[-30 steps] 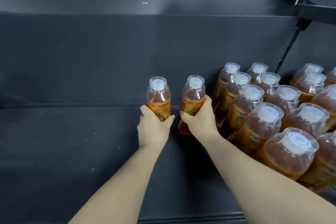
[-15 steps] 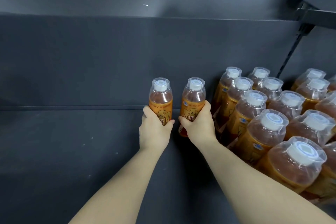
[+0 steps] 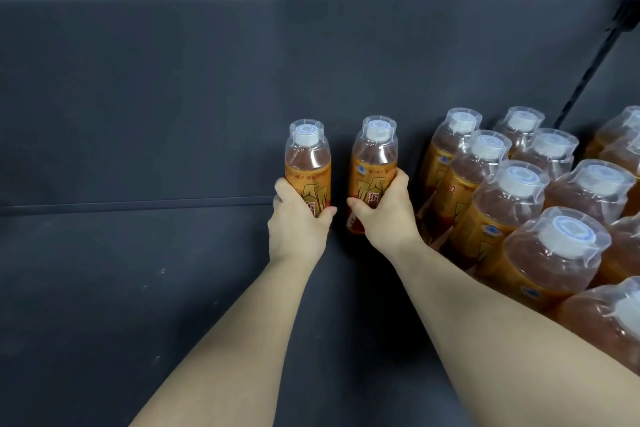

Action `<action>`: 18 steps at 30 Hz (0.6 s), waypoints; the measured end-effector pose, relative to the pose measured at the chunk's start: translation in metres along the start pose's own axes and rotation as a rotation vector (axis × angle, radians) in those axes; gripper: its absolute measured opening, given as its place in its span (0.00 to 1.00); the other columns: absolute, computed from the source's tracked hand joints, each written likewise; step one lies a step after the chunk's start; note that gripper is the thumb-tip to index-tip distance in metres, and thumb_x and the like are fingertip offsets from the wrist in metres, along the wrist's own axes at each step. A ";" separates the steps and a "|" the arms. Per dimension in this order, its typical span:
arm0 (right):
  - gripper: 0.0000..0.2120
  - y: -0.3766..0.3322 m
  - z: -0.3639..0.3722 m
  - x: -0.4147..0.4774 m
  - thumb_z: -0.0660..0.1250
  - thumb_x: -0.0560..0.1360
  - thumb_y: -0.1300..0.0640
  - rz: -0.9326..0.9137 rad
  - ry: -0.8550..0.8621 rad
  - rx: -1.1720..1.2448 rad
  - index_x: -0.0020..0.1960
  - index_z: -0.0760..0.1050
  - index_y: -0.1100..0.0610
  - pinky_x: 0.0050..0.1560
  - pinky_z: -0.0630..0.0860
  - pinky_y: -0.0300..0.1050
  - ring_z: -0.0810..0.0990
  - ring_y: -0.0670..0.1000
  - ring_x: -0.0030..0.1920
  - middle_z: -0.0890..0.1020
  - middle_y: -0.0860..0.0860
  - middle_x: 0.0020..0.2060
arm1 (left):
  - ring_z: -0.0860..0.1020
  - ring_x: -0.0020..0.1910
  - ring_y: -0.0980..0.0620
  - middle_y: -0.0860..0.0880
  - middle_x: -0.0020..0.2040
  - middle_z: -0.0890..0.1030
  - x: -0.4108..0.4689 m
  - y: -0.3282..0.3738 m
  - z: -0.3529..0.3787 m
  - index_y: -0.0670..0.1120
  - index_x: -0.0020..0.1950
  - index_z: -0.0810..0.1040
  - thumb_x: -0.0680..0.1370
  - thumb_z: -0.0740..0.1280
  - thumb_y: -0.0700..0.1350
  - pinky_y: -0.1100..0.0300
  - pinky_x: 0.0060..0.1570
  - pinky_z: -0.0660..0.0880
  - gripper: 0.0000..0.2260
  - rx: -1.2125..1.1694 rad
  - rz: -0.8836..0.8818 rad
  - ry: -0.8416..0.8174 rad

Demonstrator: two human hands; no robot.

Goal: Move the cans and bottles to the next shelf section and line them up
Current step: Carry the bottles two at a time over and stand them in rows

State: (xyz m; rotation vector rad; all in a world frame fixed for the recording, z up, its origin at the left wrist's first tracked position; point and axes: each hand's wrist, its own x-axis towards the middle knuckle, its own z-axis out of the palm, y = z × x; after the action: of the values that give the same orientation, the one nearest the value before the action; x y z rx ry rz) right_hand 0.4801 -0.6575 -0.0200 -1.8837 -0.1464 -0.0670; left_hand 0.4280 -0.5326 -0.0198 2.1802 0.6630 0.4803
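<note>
Gripping upright bottles — one per hand.
Left hand (image 3: pixel 298 227) round left bottle (image 3: pixel 307 163), right hand (image 3: pixel 385 218) round right bottle (image 3: pixel 373 163), slightly apart, straight ahead.

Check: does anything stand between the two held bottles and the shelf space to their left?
Nothing visible does. The left hand grips the left bottle, the right hand the right bottle; packed rows stand rightward.

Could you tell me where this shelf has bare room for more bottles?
The shelf floor is bare left of the left hand and left bottle, and nearer the camera. Only a narrow gap separates them from the right hand and right bottle. Beyond those, packed bottles leave no room.
</note>
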 end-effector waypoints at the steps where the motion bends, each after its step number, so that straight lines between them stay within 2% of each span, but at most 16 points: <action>1: 0.36 0.001 0.000 0.001 0.75 0.74 0.58 -0.002 0.005 0.000 0.74 0.58 0.51 0.55 0.72 0.41 0.74 0.47 0.59 0.73 0.46 0.59 | 0.77 0.60 0.41 0.44 0.63 0.74 0.001 0.000 0.000 0.45 0.71 0.58 0.73 0.76 0.54 0.46 0.54 0.79 0.36 0.003 0.001 -0.003; 5: 0.36 0.003 0.001 0.004 0.74 0.75 0.59 -0.010 0.007 0.007 0.75 0.58 0.51 0.57 0.71 0.41 0.73 0.45 0.59 0.73 0.45 0.60 | 0.76 0.61 0.41 0.44 0.64 0.73 0.005 0.000 0.001 0.45 0.72 0.57 0.74 0.75 0.54 0.48 0.55 0.79 0.37 0.025 0.003 -0.011; 11: 0.34 0.009 0.000 0.012 0.74 0.75 0.59 -0.033 0.004 -0.001 0.73 0.60 0.51 0.54 0.69 0.37 0.73 0.46 0.60 0.72 0.47 0.62 | 0.76 0.61 0.40 0.44 0.65 0.73 0.015 0.003 0.006 0.45 0.72 0.57 0.74 0.75 0.55 0.46 0.55 0.79 0.37 0.029 -0.004 -0.016; 18: 0.36 0.012 0.002 0.019 0.74 0.75 0.58 -0.041 0.006 -0.032 0.75 0.57 0.50 0.60 0.68 0.41 0.69 0.45 0.61 0.68 0.48 0.66 | 0.76 0.62 0.40 0.43 0.65 0.72 0.022 0.002 0.012 0.45 0.72 0.57 0.73 0.76 0.55 0.44 0.56 0.79 0.38 0.033 0.012 -0.006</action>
State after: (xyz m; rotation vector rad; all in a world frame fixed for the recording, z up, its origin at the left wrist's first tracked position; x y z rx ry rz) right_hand 0.5009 -0.6580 -0.0298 -1.9124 -0.1806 -0.1038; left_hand 0.4522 -0.5275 -0.0224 2.2170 0.6598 0.4722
